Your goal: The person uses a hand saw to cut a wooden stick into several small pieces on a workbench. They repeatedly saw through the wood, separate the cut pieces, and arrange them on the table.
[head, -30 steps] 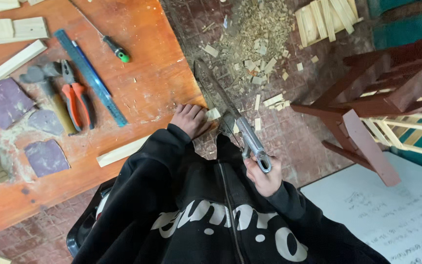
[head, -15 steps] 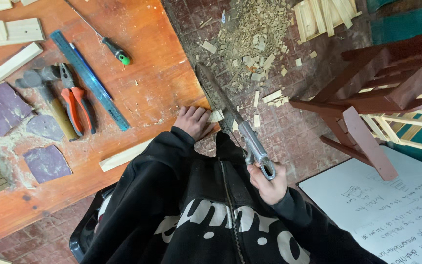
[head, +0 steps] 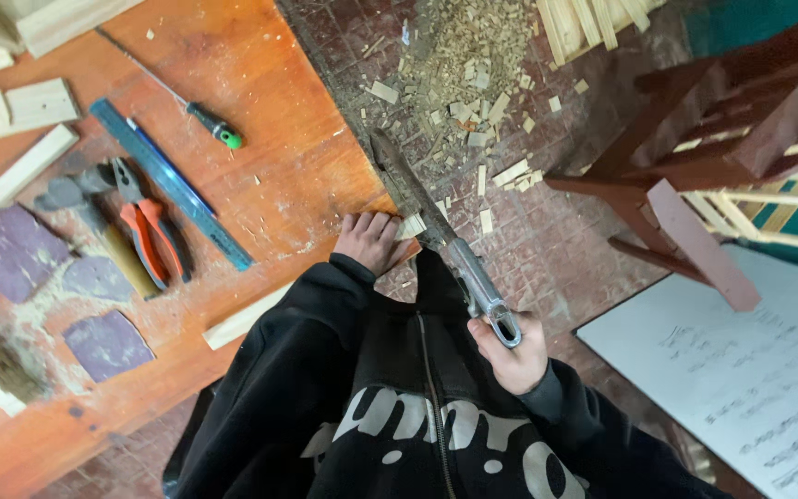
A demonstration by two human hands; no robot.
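Observation:
My left hand [head: 368,239] presses flat on a thin wooden strip [head: 410,227] at the corner of the orange-brown wooden table [head: 270,102]. The strip's end juts just past the table's edge. My right hand [head: 510,356] grips the grey metal handle of a hand saw [head: 436,231]. The saw's blade runs up and left along the table's edge, across the strip right next to my left fingers. Black hoodie sleeves cover both arms.
On the table lie orange-handled pliers [head: 151,236], a blue ruler [head: 170,183], a green-tipped screwdriver [head: 213,125], a hammer [head: 94,212], purple sandpaper pieces [head: 103,342] and wooden slats [head: 11,180]. Wood offcuts [head: 468,83] litter the brick floor. A dark red chair [head: 713,148] and a white board [head: 741,370] stand at right.
The saw and my right hand have shifted slightly along the table's edge. My left hand stays on the strip.

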